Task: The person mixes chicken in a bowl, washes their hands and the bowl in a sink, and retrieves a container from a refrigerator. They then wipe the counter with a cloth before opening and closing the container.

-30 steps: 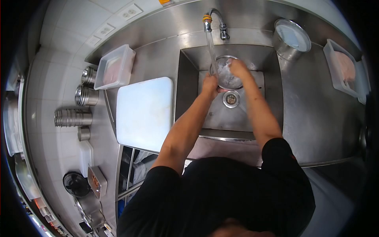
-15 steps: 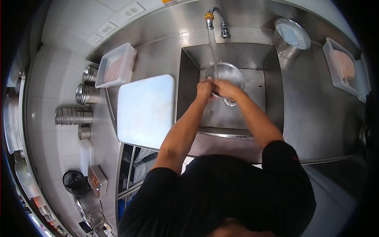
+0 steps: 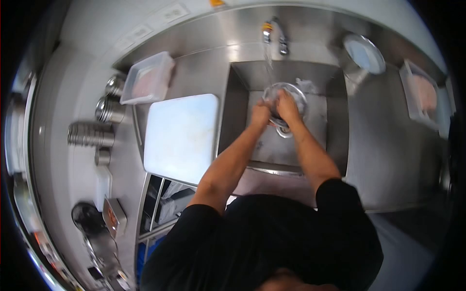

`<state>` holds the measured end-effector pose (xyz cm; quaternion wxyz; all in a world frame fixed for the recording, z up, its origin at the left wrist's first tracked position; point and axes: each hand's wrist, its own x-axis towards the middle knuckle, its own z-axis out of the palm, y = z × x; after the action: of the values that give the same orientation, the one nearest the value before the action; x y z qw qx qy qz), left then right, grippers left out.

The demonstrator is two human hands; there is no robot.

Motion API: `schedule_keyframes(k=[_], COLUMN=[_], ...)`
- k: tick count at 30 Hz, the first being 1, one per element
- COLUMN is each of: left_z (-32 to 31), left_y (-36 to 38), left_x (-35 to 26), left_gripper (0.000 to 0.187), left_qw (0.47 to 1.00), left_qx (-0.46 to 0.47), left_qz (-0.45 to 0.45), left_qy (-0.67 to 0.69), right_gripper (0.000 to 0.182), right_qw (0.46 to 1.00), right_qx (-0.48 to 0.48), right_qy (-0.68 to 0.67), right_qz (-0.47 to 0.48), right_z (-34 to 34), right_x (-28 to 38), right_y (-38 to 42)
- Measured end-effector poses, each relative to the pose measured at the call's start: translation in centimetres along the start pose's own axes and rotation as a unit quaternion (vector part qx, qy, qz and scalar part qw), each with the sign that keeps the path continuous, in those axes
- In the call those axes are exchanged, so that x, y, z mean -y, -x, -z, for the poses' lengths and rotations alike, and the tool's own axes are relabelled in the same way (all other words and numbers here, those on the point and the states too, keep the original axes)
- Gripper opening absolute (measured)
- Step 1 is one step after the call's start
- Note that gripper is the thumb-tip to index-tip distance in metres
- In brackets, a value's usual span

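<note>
Low in the steel sink [image 3: 315, 136], a round metal bowl [image 3: 300, 99] is tilted beneath the running tap [image 3: 267, 34]. My left hand [image 3: 260, 112] grips the bowl's left rim, fingers wrapped over the edge. Over the bowl's inside is my right hand [image 3: 287, 103], its fingers smeared by motion, so whether they hold anything is hidden. A thin stream of water [image 3: 268, 56] falls toward the bowl's far edge. The drain [image 3: 283, 131] shows just below the bowl.
A white cutting board [image 3: 180, 136] lies left of the sink, with a plastic tub [image 3: 148, 80] behind it. Right of the sink stand a metal pot [image 3: 357, 60] and another tub [image 3: 422, 97]. Stacked metal containers [image 3: 92, 134] line the left wall.
Both hands and the bowl have shifted slightly right. My right hand has moved from the near rim into the bowl's inside. The water stream looks thinner, and the view has shifted and blurred.
</note>
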<state>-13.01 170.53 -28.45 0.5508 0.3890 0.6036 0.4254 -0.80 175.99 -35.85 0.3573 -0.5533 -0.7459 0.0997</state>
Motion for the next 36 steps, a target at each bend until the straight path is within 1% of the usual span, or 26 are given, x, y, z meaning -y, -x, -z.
schedule_keyframes(k=[1,2,3,4,5,6,7,9,12,13,14,15,16,18,19,20,21,23,26,28,29,30,31,33,35,36], left_z=[0.0,0.7,1.3,1.8,2.3,1.8,1.3,0.7,-1.7,-2.1,-1.6,-0.7,0.1,1.1,1.2,0.4,-0.4,-3.3,-2.3,0.0,0.6,1.1,1.4,0.8,0.2,0.4], left_y=[-2.3,-6.3,-10.2,-9.9,-9.5,-7.2,-4.8,-3.1,-4.1,-4.4,-5.0,-5.4,-5.7,-4.3,-2.7,-2.4,-2.1,-4.2,-5.8,-5.9,-5.4,-4.8,-4.7,-4.5,-2.2,-0.8], left_x=[1.4,4.8,8.2,6.9,5.6,3.3,0.7,0.2,0.3,0.4,0.6,-0.3,-1.4,-3.1,-4.5,-3.8,-3.0,-0.5,-2.9,-5.4,-6.5,-7.7,-8.2,-7.9,-8.3,-8.5], left_gripper=[0.039,0.041,0.043,0.045,0.046,0.047,0.048,0.049,0.045,0.043,0.045,0.046,0.048,0.05,0.05,0.049,0.049,0.047,0.045,0.043,0.042,0.042,0.042,0.048,0.055,0.06], left_qw=[0.994,0.971,0.931,0.929,0.927,0.948,0.965,0.96,0.963,0.963,0.96,0.956,0.953,0.956,0.962,0.957,0.952,0.905,0.889,0.842,0.851,0.859,0.868,0.893,0.912,0.921], left_qx=[0.02,0.034,0.029,0.005,-0.019,-0.029,-0.042,-0.03,-0.084,-0.104,-0.11,-0.11,-0.107,-0.093,-0.087,-0.099,-0.112,-0.175,-0.058,-0.017,-0.01,-0.005,0.0,-0.051,-0.106,-0.082], left_qz=[-0.051,-0.155,-0.258,-0.259,-0.259,-0.205,-0.152,-0.173,-0.168,-0.166,-0.162,-0.157,-0.153,-0.137,-0.123,-0.144,-0.164,-0.297,-0.221,-0.249,-0.226,-0.202,-0.177,-0.156,-0.148,-0.159], left_qy=[-0.094,-0.178,-0.256,-0.264,-0.271,-0.241,-0.209,-0.22,-0.192,-0.185,-0.202,-0.221,-0.238,-0.244,-0.229,-0.23,-0.231,-0.25,-0.397,-0.478,-0.473,-0.469,-0.464,-0.419,-0.367,-0.346], right_gripper=[0.03,0.033,0.036,0.037,0.038,0.039,0.034,0.035,0.037,0.04,0.043,0.046,0.047,0.047,0.047,0.043,0.042,0.04,0.035,0.034,0.034,0.033,0.033,0.034,0.029,0.027], right_qw=[0.96,0.843,0.661,0.778,0.888,0.941,0.952,0.964,0.987,0.948,0.883,0.794,0.883,0.934,0.943,0.957,0.963,0.971,0.982,0.992,0.988,0.984,0.982,0.974,0.985,0.986], right_qx=[-0.006,0.013,0.051,0.15,0.23,0.263,0.297,0.256,-0.005,0.032,0.065,0.09,0.164,0.211,0.238,0.245,0.245,0.234,0.11,0.107,0.106,0.115,0.111,0.107,0.133,0.148], right_qy=[-0.249,-0.476,-0.655,-0.535,-0.354,-0.199,-0.066,-0.069,-0.155,-0.294,-0.422,-0.538,-0.431,-0.288,-0.212,-0.109,-0.089,-0.042,-0.124,-0.059,-0.025,0.032,0.028,0.016,-0.023,-0.041], right_qz=[-0.129,-0.25,-0.363,-0.292,-0.185,-0.076,0.009,-0.02,-0.042,-0.117,-0.193,-0.268,-0.093,0.033,0.098,0.11,0.063,-0.03,-0.095,0.041,0.113,0.13,0.152,0.197,0.104,0.058], right_z=[-0.8,-1.5,-2.1,-0.8,0.6,2.0,2.2,3.4,-1.7,-0.6,0.6,2.0,-1.5,4.7,7.2,7.2,6.3,4.2,5.8,5.9,5.8,5.6,6.3,8.0,8.5,8.5], right_x=[1.1,2.4,3.2,3.2,3.3,3.4,1.3,0.9,0.3,2.2,4.0,4.9,0.1,2.1,3.0,2.6,2.8,3.5,7.6,4.3,2.1,0.3,1.0,2.5,4.4,5.4], right_y=[-0.4,-0.6,-0.6,-0.4,-0.4,-0.3,-0.2,-0.6,-1.4,-1.1,0.0,0.9,2.2,3.4,3.9,3.5,3.1,2.2,4.2,5.8,6.4,6.5,5.7,3.8,3.0,2.7])
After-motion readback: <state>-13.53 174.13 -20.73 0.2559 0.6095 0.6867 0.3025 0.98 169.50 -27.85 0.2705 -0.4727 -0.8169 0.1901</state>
